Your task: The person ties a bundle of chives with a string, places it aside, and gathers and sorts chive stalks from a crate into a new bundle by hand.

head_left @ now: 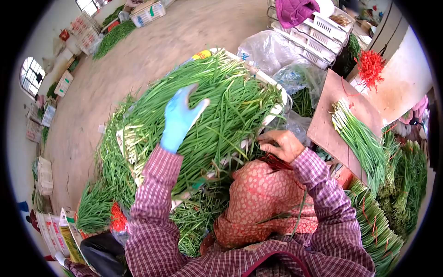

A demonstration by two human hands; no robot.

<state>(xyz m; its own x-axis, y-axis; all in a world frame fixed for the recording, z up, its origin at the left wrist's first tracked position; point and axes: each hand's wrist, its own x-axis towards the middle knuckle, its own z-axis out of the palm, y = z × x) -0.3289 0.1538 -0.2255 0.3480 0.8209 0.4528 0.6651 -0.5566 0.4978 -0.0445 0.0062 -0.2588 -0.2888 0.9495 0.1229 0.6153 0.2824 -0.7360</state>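
Observation:
My left hand (pixel 181 117), in a light blue glove, is over a big heap of long green stalks (pixel 221 106) in a white crate (pixel 276 112). Its thumb and fingers are spread apart, with nothing between them. Bare and curled, my right hand (pixel 281 144) is at the crate's near right edge, above my knee in red patterned cloth (pixel 260 198). Dark red strands (pixel 277 162) lie just under it; what its fingers hold, if anything, is too small to make out. A loose bundle of stalks (pixel 360 138) rests on a brown board (pixel 325 124) at the right.
Red ties (pixel 370 67) hang above the board. White crates (pixel 314 34) are stacked behind clear plastic bags (pixel 267 48). Tied bundles (pixel 376 231) lie at the lower right, more stalks (pixel 94 210) at the left. Another person's dark-clothed leg (pixel 104 251) shows at the lower left.

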